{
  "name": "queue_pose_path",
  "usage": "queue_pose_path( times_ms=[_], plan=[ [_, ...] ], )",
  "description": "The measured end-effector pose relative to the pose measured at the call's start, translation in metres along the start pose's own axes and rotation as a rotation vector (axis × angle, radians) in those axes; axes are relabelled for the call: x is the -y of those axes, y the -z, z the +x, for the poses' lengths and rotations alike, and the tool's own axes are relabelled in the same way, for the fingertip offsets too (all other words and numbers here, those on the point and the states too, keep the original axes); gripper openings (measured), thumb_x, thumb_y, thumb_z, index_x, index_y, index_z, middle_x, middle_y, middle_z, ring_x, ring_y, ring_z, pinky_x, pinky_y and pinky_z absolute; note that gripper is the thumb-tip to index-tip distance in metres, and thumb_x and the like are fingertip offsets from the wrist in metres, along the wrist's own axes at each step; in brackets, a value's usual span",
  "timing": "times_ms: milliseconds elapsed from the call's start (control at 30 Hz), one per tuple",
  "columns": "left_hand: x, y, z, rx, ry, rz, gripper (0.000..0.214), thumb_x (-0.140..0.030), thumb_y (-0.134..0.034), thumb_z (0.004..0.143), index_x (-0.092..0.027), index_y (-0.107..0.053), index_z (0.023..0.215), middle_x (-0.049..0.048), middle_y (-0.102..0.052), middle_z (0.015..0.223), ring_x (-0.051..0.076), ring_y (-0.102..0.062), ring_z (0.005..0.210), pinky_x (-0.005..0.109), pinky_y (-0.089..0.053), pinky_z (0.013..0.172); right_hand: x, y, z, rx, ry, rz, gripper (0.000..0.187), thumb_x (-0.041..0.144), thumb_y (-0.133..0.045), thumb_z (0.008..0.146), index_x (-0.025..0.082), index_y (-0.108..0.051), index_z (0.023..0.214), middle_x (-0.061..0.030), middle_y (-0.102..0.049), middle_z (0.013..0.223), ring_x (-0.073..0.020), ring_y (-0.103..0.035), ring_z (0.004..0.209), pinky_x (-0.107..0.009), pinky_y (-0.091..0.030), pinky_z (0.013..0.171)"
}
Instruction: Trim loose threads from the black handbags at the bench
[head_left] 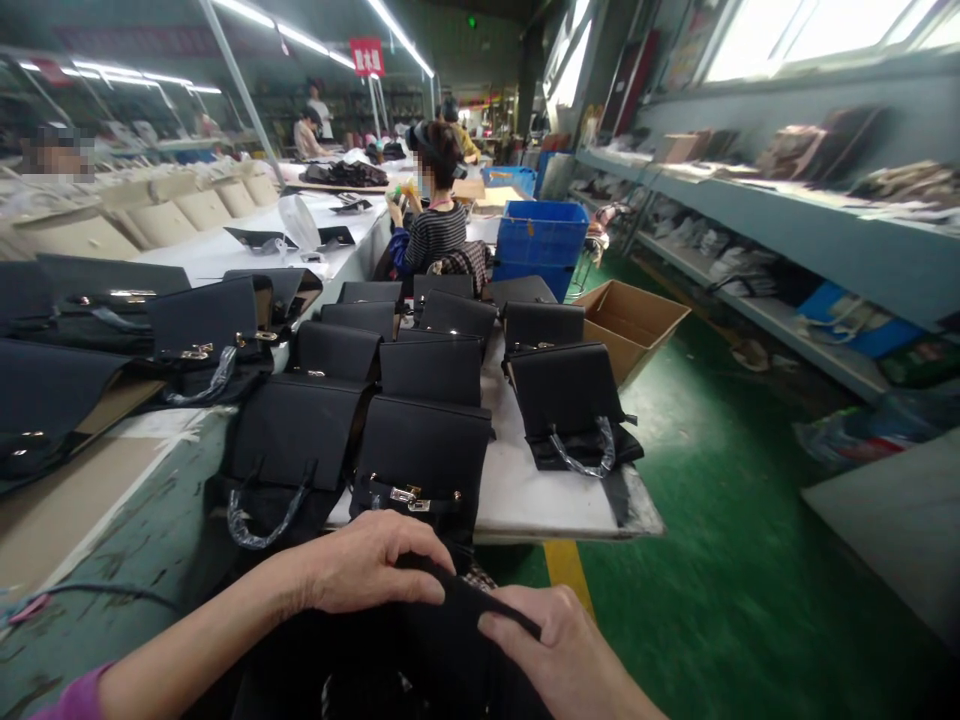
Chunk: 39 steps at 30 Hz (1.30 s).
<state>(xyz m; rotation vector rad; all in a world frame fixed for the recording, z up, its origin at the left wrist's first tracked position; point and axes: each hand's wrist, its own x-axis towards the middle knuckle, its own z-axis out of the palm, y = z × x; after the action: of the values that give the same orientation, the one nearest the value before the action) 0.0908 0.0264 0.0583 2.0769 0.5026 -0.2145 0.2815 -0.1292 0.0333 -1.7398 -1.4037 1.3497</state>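
My left hand (371,572) curls its fingers over the top edge of a black bag piece (420,650) at the bottom of the head view. My right hand (559,650) pinches the same black piece from the right, thumb on top. Just beyond my hands, several finished black handbags (424,450) stand in rows on a white table (525,500), with gold clasps and handles wrapped in clear plastic.
More black bags (202,325) lie on the grey worktable to the left. An open cardboard box (634,320) and blue crates (540,235) stand ahead. A seated person in a striped top (435,225) works beyond. Shelves (787,230) line the right wall over green floor.
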Motion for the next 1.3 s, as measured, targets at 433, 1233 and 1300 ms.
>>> queue_pose_path(
  times_ms=[433,1233,1300],
  plan=[
    [-0.025,-0.017,0.001,-0.037,0.121,0.040,0.019,-0.043,-0.070,0.081,-0.028,-0.076,0.092,-0.0041,-0.076,0.088,0.017,-0.068,0.085,0.020,-0.042,0.073,-0.002,-0.009,-0.005,-0.011,0.037,-0.117,0.022,0.028,-0.053,0.088,0.019,-0.072,0.084,0.0027,-0.062,0.068,-0.0125,-0.053,0.063,-0.021,-0.036,0.057],
    [-0.010,-0.033,0.009,-0.123,0.152,0.208,0.019,-0.043,-0.080,0.067,-0.025,-0.075,0.071,-0.0074,-0.063,0.060,0.011,-0.058,0.060,0.020,-0.029,0.052,0.005,-0.001,-0.004,0.085,0.095,-0.103,0.025,0.026,-0.048,0.092,0.018,-0.058,0.070,0.0060,-0.043,0.063,-0.0082,-0.041,0.058,-0.020,-0.026,0.051],
    [-0.009,-0.031,0.008,-0.099,0.132,0.148,0.017,-0.042,-0.079,0.070,-0.027,-0.077,0.075,-0.0081,-0.065,0.061,0.010,-0.060,0.062,0.018,-0.031,0.054,0.008,0.002,-0.004,0.100,0.098,-0.093,0.026,0.027,-0.047,0.094,0.019,-0.062,0.074,0.0060,-0.044,0.064,-0.0081,-0.041,0.057,-0.020,-0.027,0.051]
  ],
)
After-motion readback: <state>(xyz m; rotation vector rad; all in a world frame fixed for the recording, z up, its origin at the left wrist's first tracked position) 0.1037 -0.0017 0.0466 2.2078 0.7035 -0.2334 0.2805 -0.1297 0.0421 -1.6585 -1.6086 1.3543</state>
